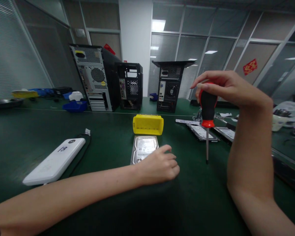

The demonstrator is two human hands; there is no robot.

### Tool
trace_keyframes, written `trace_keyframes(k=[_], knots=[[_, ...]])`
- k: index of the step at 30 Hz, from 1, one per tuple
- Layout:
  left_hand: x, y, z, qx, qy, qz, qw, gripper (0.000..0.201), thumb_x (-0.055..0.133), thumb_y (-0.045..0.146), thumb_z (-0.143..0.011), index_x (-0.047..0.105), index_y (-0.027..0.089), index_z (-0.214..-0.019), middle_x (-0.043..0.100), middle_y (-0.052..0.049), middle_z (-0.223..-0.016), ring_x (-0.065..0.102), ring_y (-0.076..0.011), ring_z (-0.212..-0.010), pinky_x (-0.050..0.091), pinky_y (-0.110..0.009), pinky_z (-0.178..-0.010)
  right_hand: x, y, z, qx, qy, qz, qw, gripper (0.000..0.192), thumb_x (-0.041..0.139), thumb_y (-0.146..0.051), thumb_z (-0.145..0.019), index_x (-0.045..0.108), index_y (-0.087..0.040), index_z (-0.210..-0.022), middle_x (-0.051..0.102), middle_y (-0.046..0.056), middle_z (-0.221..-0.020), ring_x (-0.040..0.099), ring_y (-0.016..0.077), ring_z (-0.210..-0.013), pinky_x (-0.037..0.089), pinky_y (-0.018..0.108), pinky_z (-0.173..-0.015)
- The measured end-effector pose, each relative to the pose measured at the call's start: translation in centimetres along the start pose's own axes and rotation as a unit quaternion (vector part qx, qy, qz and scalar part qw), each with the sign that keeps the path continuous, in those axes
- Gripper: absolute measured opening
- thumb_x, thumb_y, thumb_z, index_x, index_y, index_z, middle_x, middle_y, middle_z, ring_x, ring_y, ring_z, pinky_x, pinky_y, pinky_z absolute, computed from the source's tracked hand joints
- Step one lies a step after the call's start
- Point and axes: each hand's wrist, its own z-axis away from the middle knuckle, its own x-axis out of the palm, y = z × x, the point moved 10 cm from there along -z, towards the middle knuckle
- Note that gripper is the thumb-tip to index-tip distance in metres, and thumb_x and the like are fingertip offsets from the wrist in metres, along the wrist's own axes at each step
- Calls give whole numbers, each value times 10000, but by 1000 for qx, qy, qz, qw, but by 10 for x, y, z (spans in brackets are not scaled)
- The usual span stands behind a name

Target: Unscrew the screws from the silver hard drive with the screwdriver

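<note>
Head view. Green table (39,137) fills the frame; glass partitions behind.

3 computer cases stand at the far edge: a grey-backed one (93,77) on the left, a smaller black one (130,86) beside it, another black one (170,86) to the right, all with rear panels facing the camera.

White power bank (55,160) lies left of centre, its long axis diagonal, a black cable running off its far end.

Yellow tray (148,124) sits just beyond the hard drive (144,148). The drive lies flat, label side up, silver casing with a white sticker, long axis pointing away from the person. Its near edge is hidden under the left hand.

Left hand (159,167) rests on the table at the drive's near right corner, fingers curled loosely; it touches or overlaps the drive, but I cannot tell whether it grips it.

Right hand (226,88) is closed over the top of the screwdriver (207,121), handle black with a red collar, shaft upright, tip down on or just above the table. The tip stands to the right of the drive, apart from it. The left hand is the nearer to the drive.

More drives (203,132) lie flat behind the screwdriver shaft.
</note>
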Motion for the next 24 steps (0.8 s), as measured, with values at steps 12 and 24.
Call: trace_keyframes(k=[12,24], knots=[[12,-83,61,-233,12,285,930,139,637,286,-924,743,240,-1001,709,-14,-1067,606,-189,-1056,346,-346,-908,38,-39,-28,-77,140,-49,986,318,516,-504,-921,597,-210,-1013,635,42,-861,610,148,-771,504,255,-679],[22,-73,54,-230,-23,369,900,121,661,289,-909,765,236,-941,658,-13,-1035,565,-201,-1052,270,-361,-942,52,-57,-32,-182,149,6,972,306,511,-440,-938,619,-155,-965,648,54,-866,600,129,-718,481,251,-675]])
